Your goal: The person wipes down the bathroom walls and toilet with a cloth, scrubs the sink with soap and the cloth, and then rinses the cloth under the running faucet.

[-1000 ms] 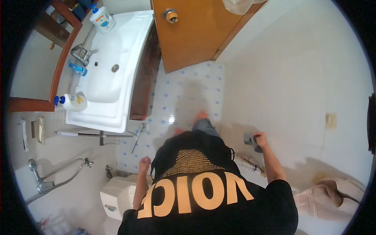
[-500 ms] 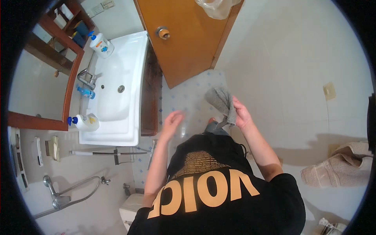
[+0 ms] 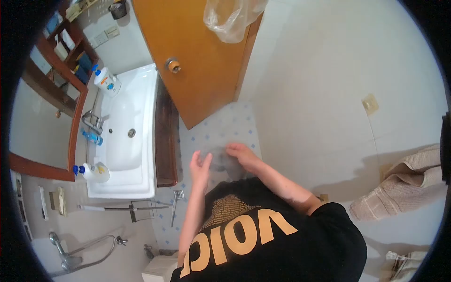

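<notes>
A small grey cloth [image 3: 220, 160], smeared by motion, hangs in front of my waist between my two hands. My right hand [image 3: 245, 156] grips its right side with the fingers bent round the edge. Close to the cloth's left side is my left hand [image 3: 200, 165], thumb and fingers apart; whether its fingertips touch the fabric is blurred. Below the hands lies the front of my black T-shirt [image 3: 235, 221] with large tan letters.
To the left is a white sink [image 3: 124, 127] with a pump bottle [image 3: 107, 82], a blue bottle [image 3: 92, 137] and another pump bottle [image 3: 96, 172]. A wooden door [image 3: 192, 61] stands ahead. On the right hangs a beige towel [image 3: 399, 188].
The cloth and my right hand have moved left and down toward my left hand, so the hands are closer together. The view has tilted up and shifted right.
</notes>
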Demonstrator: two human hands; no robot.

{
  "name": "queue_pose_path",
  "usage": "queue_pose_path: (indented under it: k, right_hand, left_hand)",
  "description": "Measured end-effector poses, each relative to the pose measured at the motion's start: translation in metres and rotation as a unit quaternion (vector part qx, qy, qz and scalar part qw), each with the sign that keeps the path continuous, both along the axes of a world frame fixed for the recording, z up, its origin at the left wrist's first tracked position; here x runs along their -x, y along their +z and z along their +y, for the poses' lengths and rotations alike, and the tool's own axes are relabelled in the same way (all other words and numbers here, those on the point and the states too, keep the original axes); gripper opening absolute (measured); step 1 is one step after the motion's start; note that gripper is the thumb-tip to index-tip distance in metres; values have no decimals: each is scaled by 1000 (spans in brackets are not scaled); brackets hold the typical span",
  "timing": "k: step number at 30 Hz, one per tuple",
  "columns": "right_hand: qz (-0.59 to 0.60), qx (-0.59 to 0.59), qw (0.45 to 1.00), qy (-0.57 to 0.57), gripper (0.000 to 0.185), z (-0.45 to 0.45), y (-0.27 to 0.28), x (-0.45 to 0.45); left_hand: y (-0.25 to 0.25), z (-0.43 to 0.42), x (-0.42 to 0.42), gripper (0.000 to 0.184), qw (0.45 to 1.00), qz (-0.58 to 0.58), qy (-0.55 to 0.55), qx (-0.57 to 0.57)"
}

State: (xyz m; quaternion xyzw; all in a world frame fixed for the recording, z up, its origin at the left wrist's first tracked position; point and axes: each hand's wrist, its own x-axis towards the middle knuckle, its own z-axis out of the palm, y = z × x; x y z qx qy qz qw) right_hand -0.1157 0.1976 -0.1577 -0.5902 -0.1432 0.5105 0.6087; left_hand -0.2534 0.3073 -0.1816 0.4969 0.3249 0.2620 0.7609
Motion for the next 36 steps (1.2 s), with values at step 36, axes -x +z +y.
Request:
queue_pose_path:
  k: [36]
  right_hand:
    - [-873, 113, 302, -365, 18, -13, 210, -456]
  left_hand:
    - [11, 43, -307, 23, 905, 127, -340, -221]
